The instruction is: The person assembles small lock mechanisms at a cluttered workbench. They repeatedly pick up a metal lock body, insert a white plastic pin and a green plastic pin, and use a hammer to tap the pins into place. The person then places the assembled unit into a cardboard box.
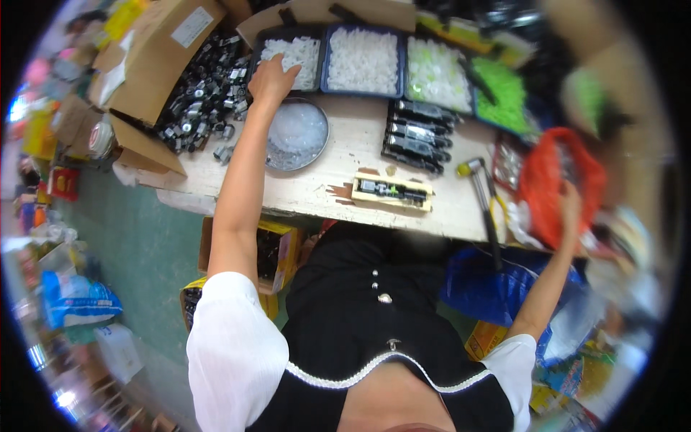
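Note:
My left hand [272, 81] is stretched out over the front edge of a dark tray [317, 78] of small white plastic pieces [296, 55], its thumb spread away from the fingers. Just below it sits a round metal dish [294, 163] with a pale, translucent content. At the right, my right hand [570, 201] reaches into a red plastic bag [541, 183], and its fingers are hidden there. Between the two arms, a cream holder [360, 196] near the table's front edge cradles a black assembly [392, 190] with metal and green parts.
Left of the trays, a cardboard box [155, 61] spills black and metal parts [205, 93]. More trays hold white pieces [362, 59] and green pieces [502, 93]. Several black assemblies [417, 135] are stacked mid-table. A hammer [482, 198] overhangs the front edge, beside yellow-handled pliers [497, 205].

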Action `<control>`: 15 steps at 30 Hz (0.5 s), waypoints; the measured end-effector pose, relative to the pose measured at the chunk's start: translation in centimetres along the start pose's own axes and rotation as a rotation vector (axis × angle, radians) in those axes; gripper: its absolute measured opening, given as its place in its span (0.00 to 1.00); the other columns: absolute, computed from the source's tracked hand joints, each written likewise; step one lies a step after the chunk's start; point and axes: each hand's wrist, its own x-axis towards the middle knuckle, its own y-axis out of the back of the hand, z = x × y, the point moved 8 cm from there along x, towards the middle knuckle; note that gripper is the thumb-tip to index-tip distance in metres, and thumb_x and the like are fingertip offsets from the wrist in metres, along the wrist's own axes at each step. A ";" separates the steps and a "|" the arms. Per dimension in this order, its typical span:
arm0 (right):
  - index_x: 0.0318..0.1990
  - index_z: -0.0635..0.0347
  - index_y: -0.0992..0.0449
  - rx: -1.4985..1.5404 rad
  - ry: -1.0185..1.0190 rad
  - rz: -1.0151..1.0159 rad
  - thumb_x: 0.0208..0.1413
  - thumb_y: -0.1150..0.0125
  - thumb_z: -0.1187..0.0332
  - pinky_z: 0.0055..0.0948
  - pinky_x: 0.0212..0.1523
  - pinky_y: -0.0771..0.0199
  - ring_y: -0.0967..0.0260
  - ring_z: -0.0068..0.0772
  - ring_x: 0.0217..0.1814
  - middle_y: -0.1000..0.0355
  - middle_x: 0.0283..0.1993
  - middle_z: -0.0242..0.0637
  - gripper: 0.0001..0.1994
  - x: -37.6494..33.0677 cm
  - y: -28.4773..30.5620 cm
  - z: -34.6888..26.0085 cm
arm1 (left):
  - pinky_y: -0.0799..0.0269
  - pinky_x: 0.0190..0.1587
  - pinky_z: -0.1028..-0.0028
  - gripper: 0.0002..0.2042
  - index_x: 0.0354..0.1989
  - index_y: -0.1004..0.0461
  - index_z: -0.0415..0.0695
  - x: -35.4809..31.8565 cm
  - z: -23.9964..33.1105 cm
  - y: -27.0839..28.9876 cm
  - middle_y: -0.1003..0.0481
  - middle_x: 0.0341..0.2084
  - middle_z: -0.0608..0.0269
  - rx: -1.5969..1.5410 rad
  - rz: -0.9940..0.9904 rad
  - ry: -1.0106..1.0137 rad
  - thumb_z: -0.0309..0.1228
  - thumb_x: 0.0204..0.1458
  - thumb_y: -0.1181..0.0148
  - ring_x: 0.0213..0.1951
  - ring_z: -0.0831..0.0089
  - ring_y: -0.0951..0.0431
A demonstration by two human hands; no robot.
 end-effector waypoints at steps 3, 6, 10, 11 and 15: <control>0.48 0.62 0.28 0.160 -0.010 -0.010 0.48 0.44 0.69 0.31 0.48 0.33 0.30 0.39 0.47 0.27 0.44 0.45 0.18 0.0 -0.1 -0.2 | 0.31 0.45 0.61 0.22 0.45 0.26 0.46 1.3 0.9 -1.1 0.26 0.42 0.47 0.063 -0.142 0.005 0.42 0.42 0.37 0.47 0.52 0.27; 0.49 0.65 0.29 0.291 0.005 -0.073 0.49 0.45 0.70 0.28 0.47 0.34 0.31 0.33 0.45 0.27 0.44 0.42 0.19 0.0 -0.4 0.6 | 0.28 0.41 0.63 0.18 0.40 0.24 0.45 3.0 0.2 -3.3 0.24 0.36 0.49 -0.040 -0.135 -0.078 0.39 0.40 0.34 0.39 0.55 0.23; 0.49 0.67 0.29 0.464 -0.086 -0.199 0.50 0.48 0.72 0.24 0.45 0.34 0.32 0.25 0.44 0.27 0.44 0.37 0.18 -0.7 0.6 -2.3 | 0.29 0.31 0.72 0.11 0.33 0.22 0.41 3.0 -2.3 -3.2 0.23 0.27 0.55 -0.431 -0.083 -0.059 0.30 0.39 0.34 0.26 0.68 0.23; 0.49 0.67 0.29 0.490 -0.073 -0.170 0.51 0.49 0.72 0.23 0.44 0.34 0.33 0.24 0.43 0.27 0.43 0.36 0.17 -0.8 0.8 -2.7 | 0.30 0.29 0.75 0.10 0.33 0.22 0.41 2.5 -2.8 -2.9 0.23 0.25 0.57 -0.548 -0.093 0.015 0.27 0.40 0.35 0.24 0.71 0.24; 0.44 0.66 0.26 0.478 -0.005 -0.065 0.51 0.49 0.72 0.22 0.40 0.34 0.33 0.21 0.38 0.27 0.37 0.33 0.13 0.0 0.4 -1.8 | 0.33 0.25 0.81 0.08 0.33 0.22 0.38 1.8 -3.2 -2.0 0.26 0.21 0.66 -0.889 -0.080 0.164 0.21 0.42 0.37 0.22 0.80 0.27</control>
